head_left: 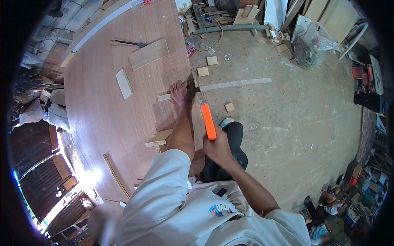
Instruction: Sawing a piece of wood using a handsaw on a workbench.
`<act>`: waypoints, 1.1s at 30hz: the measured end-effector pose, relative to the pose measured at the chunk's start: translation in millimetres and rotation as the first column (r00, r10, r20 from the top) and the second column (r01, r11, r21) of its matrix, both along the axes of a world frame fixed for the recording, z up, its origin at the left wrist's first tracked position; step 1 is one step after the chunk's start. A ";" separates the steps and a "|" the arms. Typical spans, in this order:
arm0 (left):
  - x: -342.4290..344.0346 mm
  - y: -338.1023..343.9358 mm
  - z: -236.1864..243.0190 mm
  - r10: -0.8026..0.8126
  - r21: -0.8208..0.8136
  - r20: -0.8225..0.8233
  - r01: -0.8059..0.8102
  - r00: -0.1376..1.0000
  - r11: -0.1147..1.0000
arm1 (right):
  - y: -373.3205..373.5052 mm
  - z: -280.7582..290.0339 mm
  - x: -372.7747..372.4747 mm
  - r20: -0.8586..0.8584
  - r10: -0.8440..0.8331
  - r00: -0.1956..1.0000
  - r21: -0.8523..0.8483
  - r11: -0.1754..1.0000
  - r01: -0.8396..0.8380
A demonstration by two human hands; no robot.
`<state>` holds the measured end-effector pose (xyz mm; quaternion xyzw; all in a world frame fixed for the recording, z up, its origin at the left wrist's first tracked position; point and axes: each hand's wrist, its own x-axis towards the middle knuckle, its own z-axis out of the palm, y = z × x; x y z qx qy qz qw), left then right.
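Observation:
My left hand [182,92] presses down on a long, pale wooden strip [240,83] at the right edge of the table, its fingers curled over it. The strip's short left end shows beyond my fingers on the tabletop. Its longer part reaches out over the floor to the right. My right hand [218,146] is closed round the orange handle of a handsaw [208,121], just right of the table edge. The saw's thin blade is seen nearly edge-on and points away from me, across the strip beside my left hand.
On the brown table [98,102] lie a flat board [150,54], a dark slim tool [128,42], a small pale block [124,83] and a narrow strip [116,175]. A wooden piece [159,138] is by my left forearm. Small offcuts [229,107] and a plastic bag [312,47] are on the floor.

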<state>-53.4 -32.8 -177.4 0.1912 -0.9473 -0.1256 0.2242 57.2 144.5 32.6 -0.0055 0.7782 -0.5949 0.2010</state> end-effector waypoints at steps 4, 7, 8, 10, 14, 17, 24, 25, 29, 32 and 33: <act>-9.1 2.7 -3.2 -0.007 -0.006 -0.022 0.006 1.000 1.000 | -23.9 -72.1 -64.8 -0.149 0.009 0.989 -0.025 1.000 -0.013; -6.6 5.8 -3.8 -0.006 -0.004 -0.114 0.006 0.993 1.000 | -30.6 -72.3 -67.3 -0.197 -0.029 0.980 -0.075 0.997 0.014; -5.2 6.5 -2.4 -0.002 -0.006 -0.065 0.002 0.998 1.000 | -24.8 -67.3 -55.3 -0.152 -0.031 0.988 -0.040 0.999 0.025; -3.5 -3.4 -3.1 0.021 -0.022 -0.017 -0.021 1.000 1.000 | -17.3 -53.4 -27.9 -0.082 0.008 0.997 -0.005 1.000 -0.009; -3.7 0.1 -9.7 -0.020 -0.035 -0.009 0.020 1.000 0.999 | 17.1 -17.8 43.7 -0.131 0.027 0.991 0.047 0.999 -0.021; 0.8 -20.3 -21.9 -0.059 -0.118 0.024 0.062 0.998 0.991 | 15.1 -35.8 56.6 -0.042 0.021 0.999 -0.016 1.000 -0.021; -5.5 10.5 -9.2 -0.077 -0.047 -0.009 0.077 0.997 0.996 | -8.0 -84.7 -30.9 -0.061 -0.078 0.995 -0.076 0.994 0.073; -4.4 10.5 -8.6 -0.077 -0.047 -0.005 0.077 0.997 0.996 | -10.1 -87.5 -30.0 -0.041 -0.081 0.996 -0.087 0.993 0.077; 0.1 -26.5 -27.8 -0.019 -0.179 0.063 0.030 0.998 0.983 | -11.0 -85.4 22.6 -0.154 -0.029 0.988 -0.011 1.000 0.027; 0.8 -23.2 -36.4 -0.022 -0.219 0.027 0.028 0.999 0.975 | 10.0 -63.9 66.4 -0.152 -0.030 0.988 -0.060 0.998 0.021; -0.9 -18.2 -35.9 -0.019 -0.199 -0.010 0.016 1.000 0.980 | 14.8 -64.7 73.7 -0.145 -0.041 0.989 -0.079 0.996 0.030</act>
